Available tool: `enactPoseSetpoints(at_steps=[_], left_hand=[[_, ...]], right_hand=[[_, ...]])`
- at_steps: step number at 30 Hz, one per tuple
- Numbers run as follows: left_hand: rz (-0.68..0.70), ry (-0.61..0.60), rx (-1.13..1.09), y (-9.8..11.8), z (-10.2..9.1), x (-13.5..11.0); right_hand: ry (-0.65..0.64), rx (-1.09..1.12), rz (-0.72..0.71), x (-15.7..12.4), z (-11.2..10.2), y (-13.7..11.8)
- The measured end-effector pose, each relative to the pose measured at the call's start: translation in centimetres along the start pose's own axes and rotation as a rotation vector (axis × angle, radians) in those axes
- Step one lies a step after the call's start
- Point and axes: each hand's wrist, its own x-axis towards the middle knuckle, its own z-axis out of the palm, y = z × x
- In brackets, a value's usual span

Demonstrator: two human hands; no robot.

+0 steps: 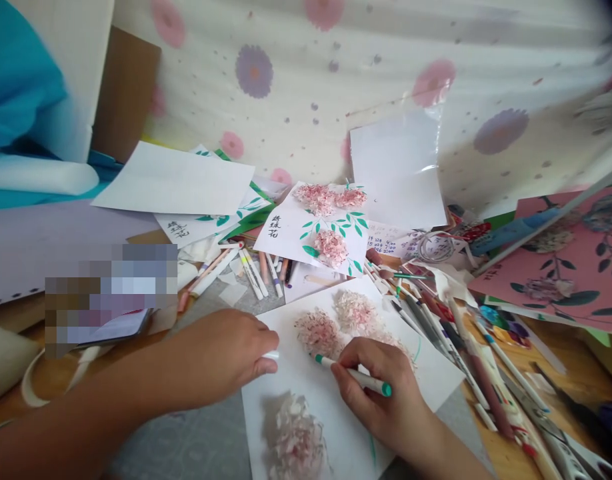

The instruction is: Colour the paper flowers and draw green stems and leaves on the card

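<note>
My right hand (381, 383) grips a white marker with green ends (363, 380). The marker's far end is by the pink-and-white petal flowers on a white sheet (346, 413); whether it touches the paper I cannot tell. Thin green lines run along the sheet's right side. A fluffy pinkish flower (319, 331) lies just beyond the marker, with a paler one (356, 310) behind it. Another flower (299, 437) sits near the front. My left hand (226, 357) is closed at the sheet's left edge, pinching a small white piece (271, 356), mostly hidden by the fingers.
A finished-looking flower picture (286, 230) with green leaves leans behind the sheet. Several markers (253, 273) lie before it. Brushes, pens and scissors (541, 423) crowd the right. A blurred-out phone (111, 300) stands at left. A pink flower picture (561, 260) is at far right.
</note>
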Motion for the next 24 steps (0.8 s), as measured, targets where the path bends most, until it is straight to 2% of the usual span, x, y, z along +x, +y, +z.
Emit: enactPoseSetpoints(at_steps=[5, 16, 24], left_hand=[[0.011, -0.043, -0.009, 0.0, -0.2, 0.2], [-0.006, -0.023, -0.030, 0.3, -0.3, 0.0], [-0.002, -0.018, -0.024, 0.3, -0.2, 0.1]], right_hand=[[-0.049, -0.074, -0.099, 0.2, 0.2, -0.8], [-0.066, -0.196, -0.247, 0.3, 1.6, -2.2], [-0.075, -0.137, -0.221, 0.3, 1.4, -2.3]])
